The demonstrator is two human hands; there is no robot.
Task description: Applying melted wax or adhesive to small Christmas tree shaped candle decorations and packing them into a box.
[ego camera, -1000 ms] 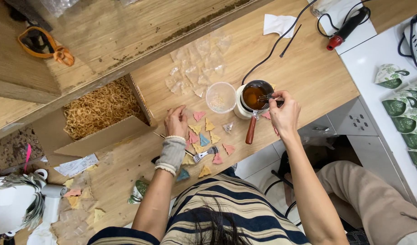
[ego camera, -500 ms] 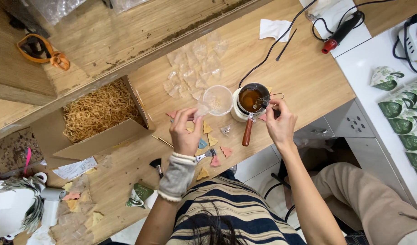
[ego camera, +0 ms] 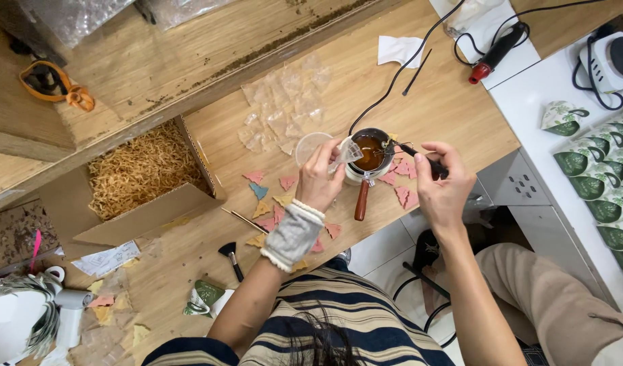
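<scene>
Pinched in my left hand (ego camera: pixel 319 181), a small clear packet (ego camera: pixel 347 152) hung over the wax melting pot (ego camera: pixel 371 150) on the table (ego camera: pixel 454 108); my right hand (ego camera: pixel 441 184) gripped dark tweezers (ego camera: pixel 414 153) at its rim. I judged filling underway, needing steadiness.

Your left hand (ego camera: pixel 319 181) carries a grey knitted wrist warmer (ego camera: pixel 292 235) with pale frilled edging at both ends. Your right hand (ego camera: pixel 441 183) and forearm are bare. Your top (ego camera: pixel 338 318) is striped in dark navy and cream. Your trousers (ego camera: pixel 555 298) are beige. Dark hair hangs over the chest.
</scene>
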